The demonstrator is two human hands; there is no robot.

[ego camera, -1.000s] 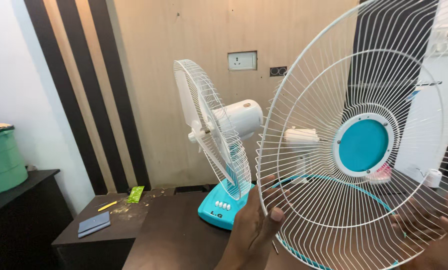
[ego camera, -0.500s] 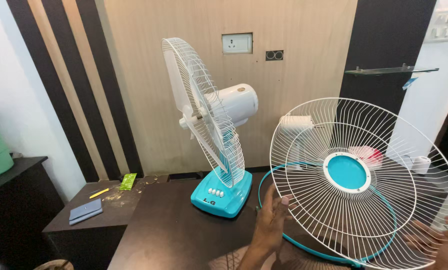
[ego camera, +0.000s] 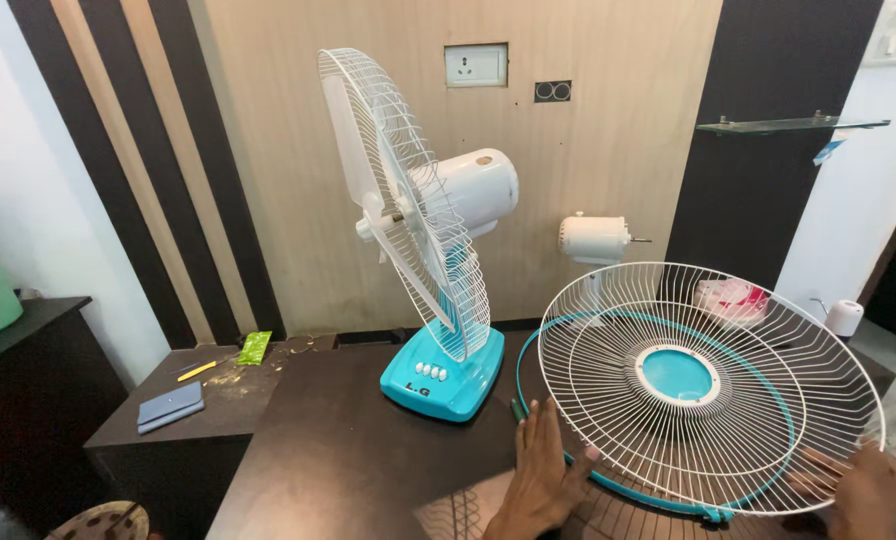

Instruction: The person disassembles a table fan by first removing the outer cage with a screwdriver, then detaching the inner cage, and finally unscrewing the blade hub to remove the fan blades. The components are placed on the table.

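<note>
Wire fan guard [ego camera: 713,385] tilted between both hands — left hand [ego camera: 546,478] spread flat, right hand [ego camera: 873,495] grip unclear

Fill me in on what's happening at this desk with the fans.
A person holds a white wire fan guard with a teal centre, tilted low over the dark desk. The left hand is at its near left edge and the right hand at its right edge; a teal ring lies under it. An assembled teal-based table fan stands upright to the left. Behind, a second fan motor has no guard or blades.
</note>
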